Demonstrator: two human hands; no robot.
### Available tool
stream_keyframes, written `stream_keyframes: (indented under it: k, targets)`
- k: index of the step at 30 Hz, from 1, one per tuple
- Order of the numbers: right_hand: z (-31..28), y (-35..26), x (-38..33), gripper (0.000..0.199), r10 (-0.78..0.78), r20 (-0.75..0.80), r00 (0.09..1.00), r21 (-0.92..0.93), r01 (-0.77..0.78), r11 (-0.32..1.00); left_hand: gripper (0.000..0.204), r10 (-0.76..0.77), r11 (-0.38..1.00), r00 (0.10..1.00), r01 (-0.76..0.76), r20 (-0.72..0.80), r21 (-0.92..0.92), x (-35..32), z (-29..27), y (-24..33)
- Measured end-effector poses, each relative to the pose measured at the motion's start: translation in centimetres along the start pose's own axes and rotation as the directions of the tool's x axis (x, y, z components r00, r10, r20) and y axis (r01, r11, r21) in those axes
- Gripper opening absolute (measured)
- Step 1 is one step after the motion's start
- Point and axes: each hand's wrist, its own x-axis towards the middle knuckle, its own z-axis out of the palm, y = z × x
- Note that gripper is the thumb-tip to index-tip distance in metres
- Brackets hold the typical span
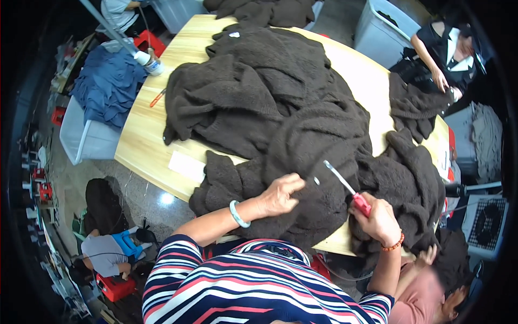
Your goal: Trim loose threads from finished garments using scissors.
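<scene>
My right hand (pixel 376 218) is closed round the red handle of a hand tool with a slim metal shaft (pixel 341 179), which points up and to the left. The exact kind of tool does not show. Beneath it spreads a dark brown knitted garment (pixel 318 135), fluffy and heaped with others. A small whitish spot (pixel 317 181) shows near the tool's tip, on or over the brown knit. To its left, my left hand (pixel 280 195) is closed, fingers curled together above the garment; whatever they may pinch is hidden.
Brown garments cover much of the wooden table (pixel 140 129). Small orange-handled snippers (pixel 157 98) and a white paper (pixel 186 166) lie at left. A bin of blue cloth (pixel 105 81) stands beyond that edge. Co-workers (pixel 440 59) sit close by at far right and near right.
</scene>
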Motion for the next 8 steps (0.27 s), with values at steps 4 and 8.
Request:
stream_keyframes:
  k: [4, 8]
  targets:
    - [0.0, -1.0, 3.7, 0.021, -0.087, -0.258, 0.962, 0.053, 0.104, 0.993, 0.032, 0.221, 0.92, 0.921, -0.088, 0.32, -0.383, -0.1, -4.1, 8.5]
    - [1.9, -1.7, 7.8, 0.034, -0.161, -0.245, 0.956, 0.106, 0.191, 0.976, 0.043, 0.256, 0.853, 0.724, 0.143, 0.64, -0.503, -2.7, -11.0, 12.7]
